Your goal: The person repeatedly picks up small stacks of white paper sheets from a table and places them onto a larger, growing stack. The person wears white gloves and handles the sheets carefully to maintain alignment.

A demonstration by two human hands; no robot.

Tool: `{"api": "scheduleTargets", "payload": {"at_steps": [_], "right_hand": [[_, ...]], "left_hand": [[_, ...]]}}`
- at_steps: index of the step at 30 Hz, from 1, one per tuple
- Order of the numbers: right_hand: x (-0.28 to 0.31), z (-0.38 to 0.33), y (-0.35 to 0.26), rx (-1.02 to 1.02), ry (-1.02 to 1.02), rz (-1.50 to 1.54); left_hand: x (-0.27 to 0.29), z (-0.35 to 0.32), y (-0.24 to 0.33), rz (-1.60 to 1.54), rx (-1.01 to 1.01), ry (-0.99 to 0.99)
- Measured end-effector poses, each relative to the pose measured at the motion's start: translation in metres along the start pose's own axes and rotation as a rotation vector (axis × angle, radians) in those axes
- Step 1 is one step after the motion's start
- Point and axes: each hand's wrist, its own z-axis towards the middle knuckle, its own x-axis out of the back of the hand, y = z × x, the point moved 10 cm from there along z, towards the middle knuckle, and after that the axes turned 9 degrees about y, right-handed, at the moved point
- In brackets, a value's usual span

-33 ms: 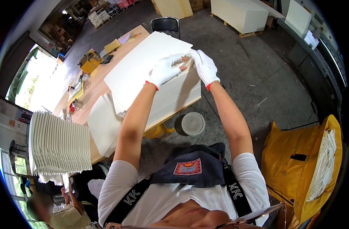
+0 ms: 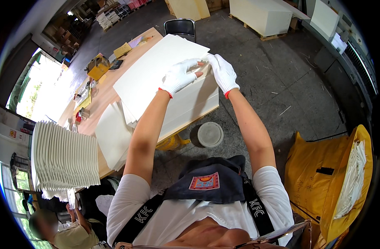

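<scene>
Both hands wear white gloves with red cuffs. My left hand [image 2: 179,76] rests at the right edge of a stack of large white sheets [image 2: 148,70]. Its bare thumb tip and one bare fingertip point right and stand apart. My right hand [image 2: 223,74] is at the stack's far right corner, fingers together and bent over the sheet edge; its thumb is hidden. The upper sheets lie askew over a lower, squarer white stack [image 2: 185,108] on the wooden table. A shadow falls across the side under my hands.
Left on the table [image 2: 102,93] are fanned white sheets [image 2: 111,130], a tall wavy paper stack [image 2: 65,155], a yellow box [image 2: 97,67] and small tools. A lidded round bucket [image 2: 210,134] stands below. Yellow sack [image 2: 327,178] at right; black chair [image 2: 180,27] beyond; another person [image 2: 75,234] at lower left.
</scene>
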Motion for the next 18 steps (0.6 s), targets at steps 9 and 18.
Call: {"api": "scheduleTargets", "payload": {"at_steps": [9, 18], "right_hand": [[-0.001, -0.001, 0.0, -0.015, -0.018, -0.041], [-0.004, 0.0, 0.006, 0.008, -0.002, -0.041]], "left_hand": [[0.006, -0.002, 0.002, -0.085, 0.053, 0.033], [0.001, -0.003, 0.005, 0.012, -0.002, 0.022]]}}
